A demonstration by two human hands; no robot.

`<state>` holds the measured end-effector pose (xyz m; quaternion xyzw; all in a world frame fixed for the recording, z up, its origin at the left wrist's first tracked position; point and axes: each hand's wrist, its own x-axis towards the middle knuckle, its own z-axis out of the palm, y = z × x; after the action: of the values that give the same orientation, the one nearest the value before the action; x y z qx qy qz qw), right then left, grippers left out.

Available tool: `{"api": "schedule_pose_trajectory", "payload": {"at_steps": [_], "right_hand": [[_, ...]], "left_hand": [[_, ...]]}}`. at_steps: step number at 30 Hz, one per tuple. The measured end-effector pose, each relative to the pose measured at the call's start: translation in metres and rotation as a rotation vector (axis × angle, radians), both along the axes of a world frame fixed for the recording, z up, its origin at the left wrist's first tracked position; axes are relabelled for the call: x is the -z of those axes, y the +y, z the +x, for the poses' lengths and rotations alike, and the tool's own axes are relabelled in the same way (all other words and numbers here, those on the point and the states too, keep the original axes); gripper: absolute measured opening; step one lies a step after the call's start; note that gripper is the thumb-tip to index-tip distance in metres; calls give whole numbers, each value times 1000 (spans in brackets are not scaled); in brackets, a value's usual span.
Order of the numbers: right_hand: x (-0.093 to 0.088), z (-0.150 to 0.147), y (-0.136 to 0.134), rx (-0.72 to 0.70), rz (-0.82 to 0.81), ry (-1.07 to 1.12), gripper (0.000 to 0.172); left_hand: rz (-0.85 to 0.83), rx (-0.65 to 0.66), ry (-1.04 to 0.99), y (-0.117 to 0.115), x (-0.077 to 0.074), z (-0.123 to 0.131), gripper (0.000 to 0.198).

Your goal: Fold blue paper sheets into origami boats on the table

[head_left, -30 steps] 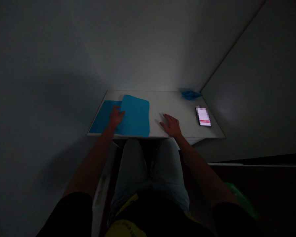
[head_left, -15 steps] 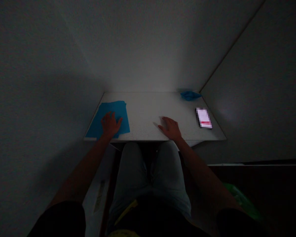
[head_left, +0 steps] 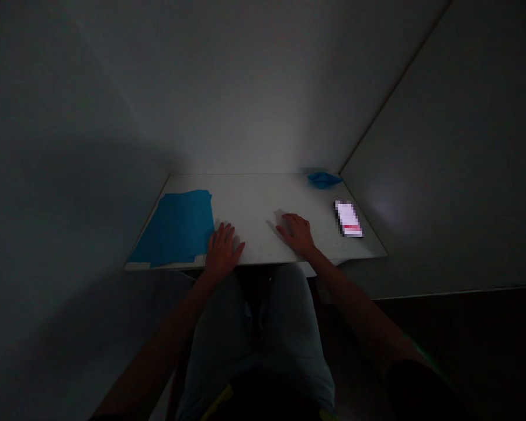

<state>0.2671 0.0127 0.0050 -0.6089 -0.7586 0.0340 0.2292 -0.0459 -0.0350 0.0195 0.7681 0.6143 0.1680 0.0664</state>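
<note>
Several blue paper sheets [head_left: 179, 225] lie loosely stacked on the left part of the white table [head_left: 254, 196]. My left hand [head_left: 222, 252] rests at the table's front edge, just at the right side of the sheets, fingers stretched out and holding nothing. Right of the middle, my right hand [head_left: 298, 235] rests on the tabletop with its thumb and fingers apart and nothing in it. A folded blue paper boat [head_left: 323, 180] sits at the back right corner.
A phone [head_left: 349, 218] with a lit, pixelated screen lies at the right side of the table. Walls [head_left: 245, 105] close in the table at the back, left and right. The room is dim. My knees are under the front edge.
My left hand has moved off the blue sheets, rightward to the table's front edge. My right hand has stayed in nearly the same place. The view has shifted slightly.
</note>
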Motion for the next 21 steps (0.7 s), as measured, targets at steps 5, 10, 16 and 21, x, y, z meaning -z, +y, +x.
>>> {"api": "schedule_pose_trajectory", "payload": {"at_steps": [5, 10, 16, 21], "right_hand": [[-10, 64, 84, 182, 58, -12, 58], [-17, 110, 152, 357, -9, -40, 53], [-19, 92, 160, 288, -91, -49, 55], [-16, 44, 113, 128, -56, 10, 45]], "left_hand": [[-22, -14, 0, -8, 2, 15, 72], [-1, -23, -9, -5, 4, 11, 76], [-4, -24, -1, -6, 6, 13, 78], [4, -33, -23, -6, 3, 15, 78]]}}
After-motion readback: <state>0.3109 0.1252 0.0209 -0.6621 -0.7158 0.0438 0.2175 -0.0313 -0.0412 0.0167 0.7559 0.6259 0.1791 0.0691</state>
